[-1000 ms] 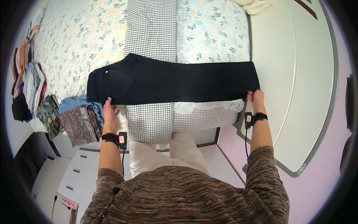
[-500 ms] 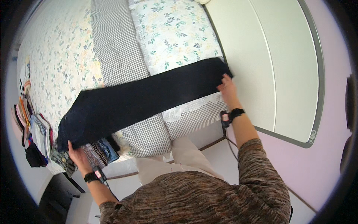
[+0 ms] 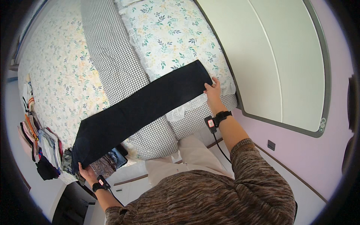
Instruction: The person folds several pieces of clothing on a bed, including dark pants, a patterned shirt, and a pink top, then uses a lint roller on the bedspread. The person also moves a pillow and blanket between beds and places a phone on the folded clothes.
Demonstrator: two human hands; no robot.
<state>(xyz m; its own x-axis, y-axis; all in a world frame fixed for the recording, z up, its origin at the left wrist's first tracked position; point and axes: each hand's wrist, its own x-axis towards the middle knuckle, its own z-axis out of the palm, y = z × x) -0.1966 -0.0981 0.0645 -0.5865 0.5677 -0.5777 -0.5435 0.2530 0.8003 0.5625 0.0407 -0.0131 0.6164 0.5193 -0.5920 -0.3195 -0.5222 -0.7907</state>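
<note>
A pair of black trousers [image 3: 140, 107], doubled lengthwise into one long strip, stretches across the edge of the bed. Its wider, waist end lies at the left, where my left hand [image 3: 87, 173] grips the near corner with closed fingers. At the other end, my right hand [image 3: 213, 90] pinches the near corner of the straight leg hem. Between the two hands the cloth looks taut and mostly flat. Below the strip, close to my left hand, folded clothes [image 3: 107, 163] in brown pattern and denim blue are partly covered by it.
The bed carries a floral sheet [image 3: 56, 67], a checked band [image 3: 108, 56] and a floral pillow [image 3: 168, 33]. A pale headboard [image 3: 277, 63] rises along the right. Stacked clothes [image 3: 47, 146] line the bed's left edge, with a black garment [image 3: 47, 169] hanging over.
My right hand has drawn the hem end left, off the headboard side. My left hand has shifted slightly right and nearer. The trousers now slant more steeply, and the view has turned a little.
</note>
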